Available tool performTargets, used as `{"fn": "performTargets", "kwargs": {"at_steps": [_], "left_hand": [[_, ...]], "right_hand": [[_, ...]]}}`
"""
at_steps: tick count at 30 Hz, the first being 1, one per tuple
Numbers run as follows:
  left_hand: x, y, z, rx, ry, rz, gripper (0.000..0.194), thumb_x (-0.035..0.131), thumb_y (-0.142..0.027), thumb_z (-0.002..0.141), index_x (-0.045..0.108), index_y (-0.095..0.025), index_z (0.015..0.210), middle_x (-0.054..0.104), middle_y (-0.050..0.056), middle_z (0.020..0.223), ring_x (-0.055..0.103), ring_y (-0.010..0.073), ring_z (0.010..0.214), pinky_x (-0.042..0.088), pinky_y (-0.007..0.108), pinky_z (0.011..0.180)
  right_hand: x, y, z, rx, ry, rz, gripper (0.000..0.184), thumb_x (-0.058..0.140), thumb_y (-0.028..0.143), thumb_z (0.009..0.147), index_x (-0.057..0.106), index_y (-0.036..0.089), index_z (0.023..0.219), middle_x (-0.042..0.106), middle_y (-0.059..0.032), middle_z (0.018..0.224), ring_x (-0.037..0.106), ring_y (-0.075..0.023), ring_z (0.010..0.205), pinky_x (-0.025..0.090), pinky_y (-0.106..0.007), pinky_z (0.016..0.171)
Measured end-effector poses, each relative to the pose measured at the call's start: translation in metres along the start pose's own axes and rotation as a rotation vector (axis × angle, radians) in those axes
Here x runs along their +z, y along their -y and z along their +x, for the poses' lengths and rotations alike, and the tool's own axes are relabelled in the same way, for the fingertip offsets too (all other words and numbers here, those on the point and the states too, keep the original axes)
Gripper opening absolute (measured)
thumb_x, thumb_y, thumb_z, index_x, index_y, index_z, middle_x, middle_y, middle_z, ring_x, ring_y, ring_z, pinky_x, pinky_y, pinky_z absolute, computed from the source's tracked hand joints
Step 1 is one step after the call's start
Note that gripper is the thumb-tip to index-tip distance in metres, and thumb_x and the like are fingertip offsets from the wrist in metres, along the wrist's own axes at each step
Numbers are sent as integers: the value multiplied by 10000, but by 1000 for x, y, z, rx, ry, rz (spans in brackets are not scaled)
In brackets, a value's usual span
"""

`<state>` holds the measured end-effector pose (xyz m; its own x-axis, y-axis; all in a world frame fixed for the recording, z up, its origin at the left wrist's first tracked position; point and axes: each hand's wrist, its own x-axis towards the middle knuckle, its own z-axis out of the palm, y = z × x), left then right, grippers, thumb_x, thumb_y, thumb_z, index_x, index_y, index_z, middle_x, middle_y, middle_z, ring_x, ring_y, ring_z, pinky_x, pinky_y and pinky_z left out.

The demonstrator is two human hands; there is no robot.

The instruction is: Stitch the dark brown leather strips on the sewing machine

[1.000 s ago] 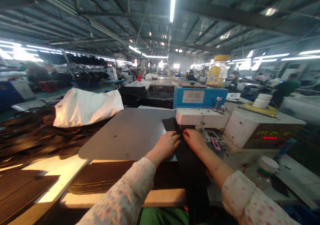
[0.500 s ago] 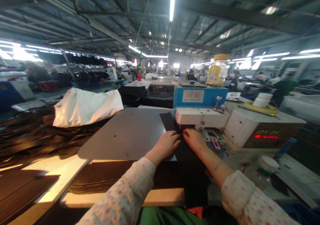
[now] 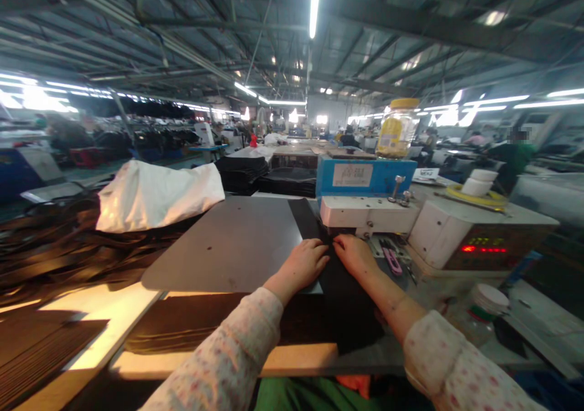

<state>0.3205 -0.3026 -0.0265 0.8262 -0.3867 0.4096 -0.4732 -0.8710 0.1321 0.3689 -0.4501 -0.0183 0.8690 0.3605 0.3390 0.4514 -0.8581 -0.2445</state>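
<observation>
A black fabric strip (image 3: 349,307) runs away from me across the table, along the right side of a grey metal plate (image 3: 228,247) and beside a white machine head (image 3: 369,213). My left hand (image 3: 305,262) lies palm down at the strip's left side, fingers stretched over it and resting on it. Close by on the right, my right hand (image 3: 353,256) has its fingertips pinched together on the strip, just in front of the machine head. The fabric under my fingers is hidden. Pink-handled thread snips (image 3: 391,260) lie right of my right hand.
A white control box (image 3: 479,234) with lit red digits stands at right, near a lidded jar (image 3: 488,304). Dark fabric pieces (image 3: 191,323) lie stacked in front of the plate. At left, a white bag (image 3: 159,195) rests on brown strips (image 3: 68,247). Other people sit farther back.
The black strip has slid away from me: its far end reaches farther along the plate, and its near end has drawn up onto the table edge. Both hands stay nearly in place.
</observation>
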Motion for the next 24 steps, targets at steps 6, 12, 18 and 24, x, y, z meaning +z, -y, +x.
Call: {"fn": "performTargets", "kwargs": {"at_steps": [6,12,18,24], "left_hand": [[-1,-1,0,-5,-1,-11,305,400,-294,863,563,-147,1074,550,85,1101,498,201,1006,401,314,903],[-2,-1,-1,-6,10,-20,310,390,-293,866,555,-148,1084,545,88,1110,494,198,1014,398,315,906],[-2,0,-1,-16,20,-29,309,392,-300,865,548,-161,1093,541,80,1117,487,194,1027,390,313,915],[0,1,0,-5,21,-20,315,389,-297,866,547,-151,1097,542,84,1117,485,195,1031,385,310,918]], "right_hand": [[0,-1,0,-5,-8,0,221,431,232,804,629,184,889,667,-47,903,597,-159,835,398,-232,709],[0,0,-1,-7,-10,3,219,430,229,804,627,183,889,664,-51,904,597,-162,835,397,-235,709],[-2,2,-1,1,4,-4,219,431,230,809,624,186,902,661,-49,921,594,-156,845,395,-230,719],[-1,1,-1,3,10,3,217,428,222,811,623,183,899,659,-55,929,590,-151,849,391,-230,724]]}}
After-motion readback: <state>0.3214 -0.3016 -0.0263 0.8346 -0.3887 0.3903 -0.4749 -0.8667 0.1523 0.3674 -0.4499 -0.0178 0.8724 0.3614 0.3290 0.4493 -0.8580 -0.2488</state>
